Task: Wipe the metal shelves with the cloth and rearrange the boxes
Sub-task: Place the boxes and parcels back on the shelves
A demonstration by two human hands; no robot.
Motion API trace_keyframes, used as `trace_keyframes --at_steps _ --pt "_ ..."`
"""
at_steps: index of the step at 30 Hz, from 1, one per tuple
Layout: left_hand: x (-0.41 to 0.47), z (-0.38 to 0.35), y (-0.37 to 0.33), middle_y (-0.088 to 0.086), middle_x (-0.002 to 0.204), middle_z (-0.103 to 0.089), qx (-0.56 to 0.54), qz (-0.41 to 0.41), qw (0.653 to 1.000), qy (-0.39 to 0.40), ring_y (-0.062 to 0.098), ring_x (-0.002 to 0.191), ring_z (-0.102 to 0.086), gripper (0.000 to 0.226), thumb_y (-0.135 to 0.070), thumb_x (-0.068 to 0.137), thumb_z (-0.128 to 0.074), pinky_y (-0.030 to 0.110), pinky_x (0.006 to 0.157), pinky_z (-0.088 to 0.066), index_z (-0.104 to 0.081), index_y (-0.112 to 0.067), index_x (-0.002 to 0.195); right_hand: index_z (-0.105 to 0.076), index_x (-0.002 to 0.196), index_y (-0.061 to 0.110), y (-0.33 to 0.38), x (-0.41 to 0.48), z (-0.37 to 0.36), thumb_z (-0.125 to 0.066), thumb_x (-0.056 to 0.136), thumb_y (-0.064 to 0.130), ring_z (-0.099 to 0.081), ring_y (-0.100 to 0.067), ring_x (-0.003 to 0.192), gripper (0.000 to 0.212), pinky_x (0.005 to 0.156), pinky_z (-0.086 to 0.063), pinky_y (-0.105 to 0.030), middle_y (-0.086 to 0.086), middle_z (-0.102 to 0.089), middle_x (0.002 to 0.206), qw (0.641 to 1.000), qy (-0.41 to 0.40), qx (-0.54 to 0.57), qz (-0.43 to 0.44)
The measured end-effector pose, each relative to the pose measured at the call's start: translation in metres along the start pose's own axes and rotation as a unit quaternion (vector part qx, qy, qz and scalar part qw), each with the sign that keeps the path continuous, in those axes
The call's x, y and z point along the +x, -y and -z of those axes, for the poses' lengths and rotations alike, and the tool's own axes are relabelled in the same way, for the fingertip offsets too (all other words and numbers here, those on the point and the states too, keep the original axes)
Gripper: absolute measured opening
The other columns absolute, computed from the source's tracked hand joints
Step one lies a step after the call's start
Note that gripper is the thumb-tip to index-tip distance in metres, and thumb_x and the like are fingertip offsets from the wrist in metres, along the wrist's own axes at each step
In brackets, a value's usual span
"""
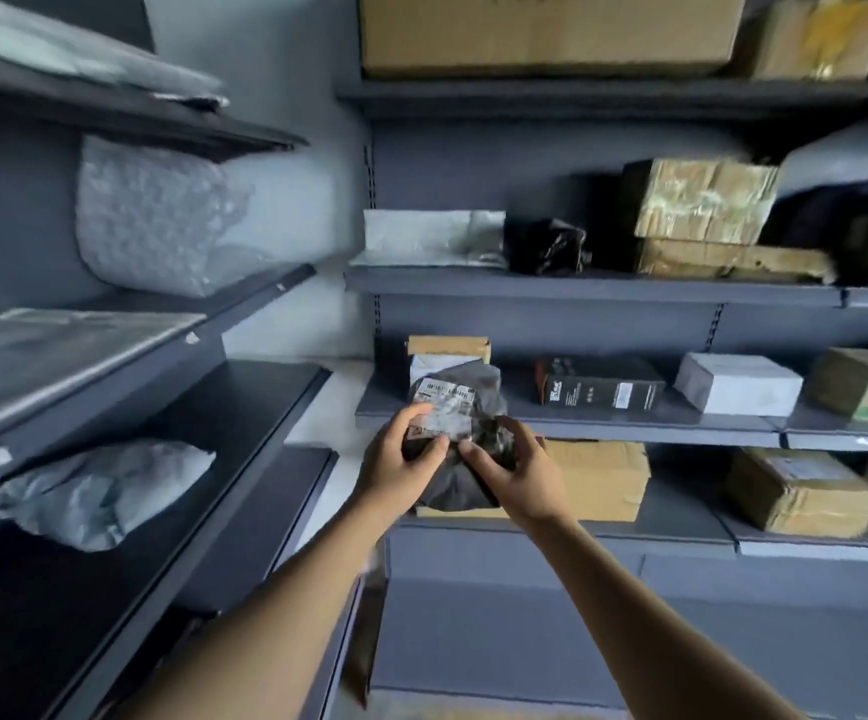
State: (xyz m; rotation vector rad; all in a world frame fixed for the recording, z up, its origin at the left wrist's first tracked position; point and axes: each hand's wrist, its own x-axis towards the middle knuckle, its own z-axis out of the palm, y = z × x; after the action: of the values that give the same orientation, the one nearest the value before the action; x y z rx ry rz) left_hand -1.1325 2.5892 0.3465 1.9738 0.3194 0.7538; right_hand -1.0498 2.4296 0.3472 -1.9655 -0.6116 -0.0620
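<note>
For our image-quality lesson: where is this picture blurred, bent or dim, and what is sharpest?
Head view: wide-angle distortion bows the shelf edges; the bubble-wrap bundle at left and taped box at right are smeared; the dark parcel between left hand and right hand is sharpest, its label unreadable; light is cool, dim.

Upper shelf point(577, 291): white mailer point(432, 236), black bag point(546, 246), stacked taped cartons point(702, 200).
Middle shelf point(629, 431): small carton point(447, 348), black box point(598, 388), white box point(738, 389), brown box point(863, 384).
Lower shelf point(681, 530): large carton point(601, 475), worn carton point(801, 491).
Left shelves point(255, 402): bubble wrap point(151, 215), grey bag point(94, 491).
</note>
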Motion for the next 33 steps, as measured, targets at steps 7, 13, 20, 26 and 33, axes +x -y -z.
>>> trace_keyframes --at_steps 7,13,20,26,33 --pt "0.040 0.026 -0.085 -0.022 0.123 -0.061 0.013 -0.108 0.993 -0.049 0.002 0.117 -0.057 0.033 -0.029 0.088 -0.071 0.004 0.091 -0.037 -0.060 -0.043 0.115 -0.057 0.133 0.034 0.064 0.035 0.047 -0.073 0.081 0.062 -0.053 -0.016 0.119 0.062 0.089 -0.044 -0.027 0.001 -0.062 0.118 0.995 -0.046 0.014 0.091" --pt "0.088 0.021 -0.111 -0.014 0.125 -0.061 0.032 -0.117 0.990 -0.071 0.002 0.116 -0.054 0.036 -0.023 0.093 -0.069 -0.006 0.082 -0.030 -0.061 -0.028 0.128 -0.056 0.135 0.032 0.086 0.087 0.071 -0.074 0.082 0.060 -0.061 -0.024 0.112 0.063 0.093 -0.047 -0.029 -0.004 -0.059 0.118 0.992 -0.050 0.001 0.114" --pt "0.158 0.020 -0.119 -0.017 0.125 -0.057 0.060 -0.105 0.990 -0.071 -0.001 0.117 -0.049 0.036 -0.032 0.096 -0.065 0.006 0.088 -0.033 -0.056 -0.031 0.130 -0.056 0.137 0.033 0.091 0.173 0.070 -0.067 0.082 0.069 -0.063 -0.027 0.115 0.066 0.098 -0.051 -0.037 -0.006 -0.063 0.127 0.988 -0.037 -0.031 0.144" --pt "0.216 0.024 -0.097 -0.011 0.122 -0.060 0.099 -0.080 0.986 -0.109 0.005 0.107 -0.051 0.041 -0.036 0.095 -0.065 0.019 0.085 -0.035 -0.052 -0.029 0.133 -0.059 0.131 0.031 0.087 0.236 0.040 -0.065 0.081 0.072 -0.063 -0.027 0.114 0.065 0.095 -0.053 -0.038 -0.006 -0.067 0.124 0.988 -0.030 -0.056 0.143" --pt "0.310 0.026 -0.060 -0.005 0.129 -0.062 0.128 -0.067 0.986 -0.088 0.018 0.118 -0.058 0.044 -0.044 0.096 -0.061 0.025 0.085 -0.040 -0.051 -0.028 0.135 -0.064 0.123 0.029 0.086 0.319 0.006 -0.063 0.085 0.069 -0.064 -0.031 0.113 0.055 0.087 -0.052 -0.034 -0.007 -0.072 0.117 0.983 -0.051 -0.117 0.131"
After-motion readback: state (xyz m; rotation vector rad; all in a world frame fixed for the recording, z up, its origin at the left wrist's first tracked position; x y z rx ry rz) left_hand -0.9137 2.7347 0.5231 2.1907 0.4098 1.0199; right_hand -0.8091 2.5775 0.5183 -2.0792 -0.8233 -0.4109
